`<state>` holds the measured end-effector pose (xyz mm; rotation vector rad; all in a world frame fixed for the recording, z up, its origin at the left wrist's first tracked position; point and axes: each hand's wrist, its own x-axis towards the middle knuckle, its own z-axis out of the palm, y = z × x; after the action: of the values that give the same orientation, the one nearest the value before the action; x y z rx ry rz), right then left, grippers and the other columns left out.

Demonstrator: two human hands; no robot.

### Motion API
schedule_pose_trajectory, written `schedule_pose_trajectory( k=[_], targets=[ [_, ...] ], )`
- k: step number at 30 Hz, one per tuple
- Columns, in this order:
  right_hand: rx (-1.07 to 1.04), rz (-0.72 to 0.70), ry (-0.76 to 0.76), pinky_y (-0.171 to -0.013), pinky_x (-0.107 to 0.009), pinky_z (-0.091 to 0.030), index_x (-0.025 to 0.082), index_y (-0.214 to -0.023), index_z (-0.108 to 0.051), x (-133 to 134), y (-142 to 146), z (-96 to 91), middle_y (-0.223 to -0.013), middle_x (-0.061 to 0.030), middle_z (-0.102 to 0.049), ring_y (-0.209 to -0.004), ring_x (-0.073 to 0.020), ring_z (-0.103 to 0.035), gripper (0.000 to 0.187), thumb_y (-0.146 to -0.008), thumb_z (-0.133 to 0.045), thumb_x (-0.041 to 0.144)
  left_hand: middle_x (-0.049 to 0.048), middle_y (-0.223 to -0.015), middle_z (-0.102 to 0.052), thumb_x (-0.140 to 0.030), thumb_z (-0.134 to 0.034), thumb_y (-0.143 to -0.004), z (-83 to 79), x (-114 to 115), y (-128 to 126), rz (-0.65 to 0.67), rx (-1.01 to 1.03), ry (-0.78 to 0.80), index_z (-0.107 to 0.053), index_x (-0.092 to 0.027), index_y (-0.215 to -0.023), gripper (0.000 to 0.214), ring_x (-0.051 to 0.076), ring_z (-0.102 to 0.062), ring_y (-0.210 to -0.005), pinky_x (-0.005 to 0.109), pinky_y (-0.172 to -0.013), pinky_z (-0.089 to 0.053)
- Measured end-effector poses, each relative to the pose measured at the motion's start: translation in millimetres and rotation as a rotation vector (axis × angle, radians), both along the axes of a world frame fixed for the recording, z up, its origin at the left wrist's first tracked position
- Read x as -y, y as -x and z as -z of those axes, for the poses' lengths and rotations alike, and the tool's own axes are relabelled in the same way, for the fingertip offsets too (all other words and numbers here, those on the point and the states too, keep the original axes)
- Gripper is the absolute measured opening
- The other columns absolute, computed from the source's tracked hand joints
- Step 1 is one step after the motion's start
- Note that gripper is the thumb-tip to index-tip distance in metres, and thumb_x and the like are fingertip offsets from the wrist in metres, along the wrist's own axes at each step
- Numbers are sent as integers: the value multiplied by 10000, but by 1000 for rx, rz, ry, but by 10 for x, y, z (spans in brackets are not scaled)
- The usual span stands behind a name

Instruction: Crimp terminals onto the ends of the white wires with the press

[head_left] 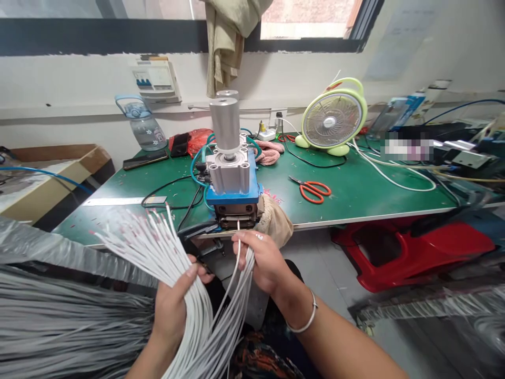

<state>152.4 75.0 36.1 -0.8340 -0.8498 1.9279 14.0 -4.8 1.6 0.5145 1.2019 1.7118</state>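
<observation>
My left hand (177,300) is closed around a thick bundle of white cables (153,252), whose reddish-tipped ends fan out up and to the left. In my right hand (260,258) more white cables are gripped, and one of them is pinched between thumb and finger. That single cable (238,226) points up into the front slot of a pneumatic press (229,173), which has a blue plate and a silver cylinder. The right fingertips are just below the slot. How far the cable end reaches inside is hidden.
On the green table (379,189) lie orange-handled scissors (314,190), a steel ruler (122,201) and a phone (145,160). A green fan (330,121) and a water bottle (144,126) stand behind. A red stool (414,258) is at right, grey cables (71,321) at left.
</observation>
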Motion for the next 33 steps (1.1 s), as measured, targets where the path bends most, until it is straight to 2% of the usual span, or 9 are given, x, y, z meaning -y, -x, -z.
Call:
schedule_pose_trajectory(
  k=[3, 7, 13, 17, 21, 25, 29, 31, 33],
  targets=[
    [-69, 65, 86, -363, -200, -315, 123, -684, -600, -62, 20, -50, -454, 36, -501, -334, -58, -394, 187, -716, -596, 307, -40, -599, -637, -220, -644, -678, -125, -44, 81, -99, 145, -9, -598, -214, -887, 214, 130, -595, -531, 355, -685, -524],
    [-159, 98, 114, -355, -192, -286, 130, -672, -581, -125, 43, -53, -449, 53, -466, -338, -43, -349, 137, -720, -595, 257, -18, -603, -660, -193, -613, -674, -221, -97, 132, -173, 220, 23, -623, -189, -881, 208, 138, -611, -508, 341, -627, -548],
    [-127, -16, -49, -392, -185, -317, 138, -709, -586, -96, -40, 89, -501, 50, -486, -381, -40, -364, 207, -746, -600, 341, -13, -689, -670, -154, -720, -557, -150, -84, 111, -93, 260, 135, -633, -162, -794, 253, 152, -639, -604, 283, -594, -543],
    [-13, -147, -181, -419, -196, -357, 129, -700, -603, -13, -133, 180, -541, 22, -528, -413, -57, -406, 251, -745, -605, 376, -21, -608, -634, -141, -764, -494, -4, -31, 34, 54, 181, 171, -595, -154, -717, 280, 135, -611, -562, 251, -593, -501],
    [41, -168, -227, -419, -202, -351, 121, -662, -610, 19, -176, 215, -522, 14, -527, -401, -63, -415, 282, -750, -588, 388, -31, -537, -580, -198, -766, -485, 131, -4, -17, 176, 24, 114, -522, -166, -619, 280, 132, -563, -523, 252, -562, -450],
    [64, -164, -194, -517, -220, -400, 115, -691, -638, 23, -172, 204, -570, -10, -570, -497, -91, -506, 243, -708, -637, 357, -30, -537, -559, -251, -760, -488, 165, -36, -15, 143, -214, 131, -518, -173, -596, 277, 139, -527, -516, 278, -558, -432],
    [192, -292, -280, -487, -212, -389, 129, -757, -668, 81, -98, 180, -631, -9, -595, -490, -80, -481, 243, -701, -653, 365, 6, -582, -618, -252, -768, -473, 100, -58, -33, 101, -436, 166, -604, -162, -622, 238, 170, -558, -557, 295, -580, -442],
    [242, -307, -326, -459, -196, -357, 124, -733, -673, 106, -50, 174, -659, -19, -609, -475, -65, -460, 257, -745, -606, 372, 28, -615, -651, -250, -770, -480, 54, -55, -33, 84, -458, 157, -634, -151, -641, 234, 184, -583, -587, 302, -602, -457],
    [212, -232, -300, -454, -194, -348, 121, -714, -662, 104, -12, 164, -679, -26, -624, -450, -53, -447, 266, -764, -584, 370, 29, -612, -659, -251, -771, -497, -2, -55, -7, 59, -378, 138, -629, -145, -670, 248, 183, -599, -585, 296, -604, -471]
  ],
)
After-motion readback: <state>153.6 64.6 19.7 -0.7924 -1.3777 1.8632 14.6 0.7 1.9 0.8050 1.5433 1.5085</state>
